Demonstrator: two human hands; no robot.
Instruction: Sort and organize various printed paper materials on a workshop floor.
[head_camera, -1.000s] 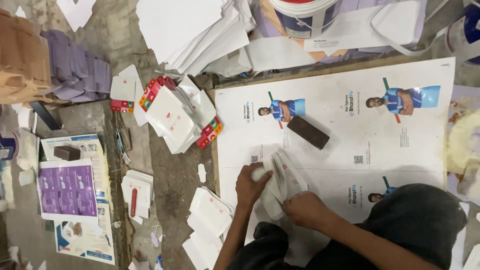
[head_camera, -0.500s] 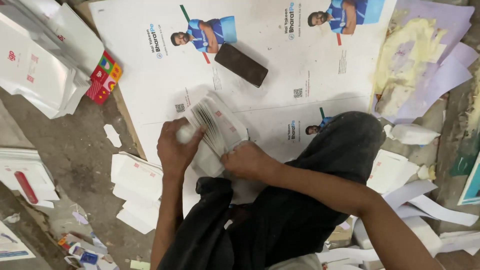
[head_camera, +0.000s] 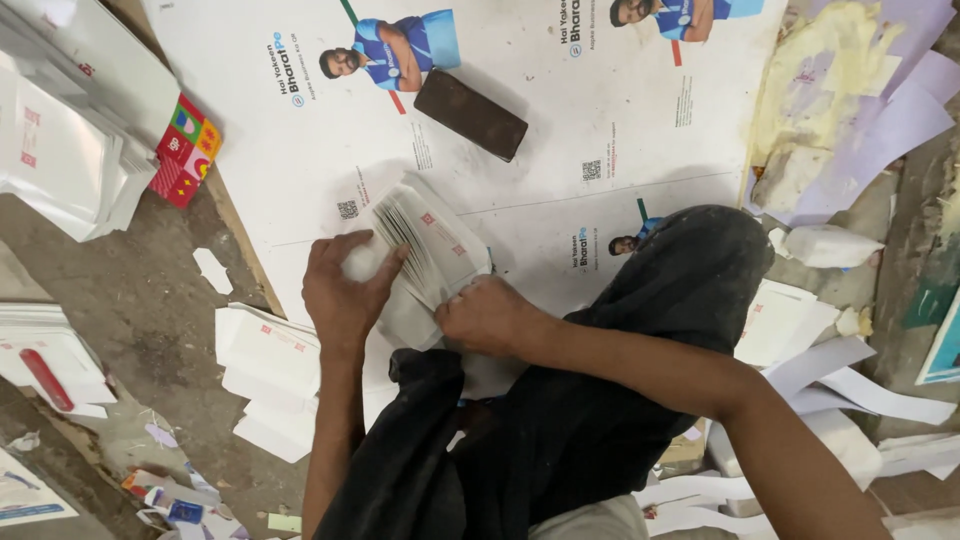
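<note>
We hold a thick bundle of white paper envelopes between both hands, low over a large printed white sheet spread on the floor. Our left hand grips the bundle's left end, fingers curled over its fanned edges and clamped on it. Our right hand presses on the lower right side, fingers folded down against the paper; we cannot tell whether they pinch a single envelope or the whole stack.

Judging from how things lie, the work is partway along: one bundle is gathered in our hands, while several loose piles sit about us. A low pile of white envelopes lies just left of our left forearm, and more white paper strips lie scattered at the right.

A dark brown rectangular block rests on the printed sheet, above the bundle and apart from it. The sheet carries repeated small pictures of a figure in blue, with short blue and black print and little square black codes beside them. At upper left, a heap of white folded packs ends in a bright red corner with coloured squares. A dark cloth covers our lap.
</note>
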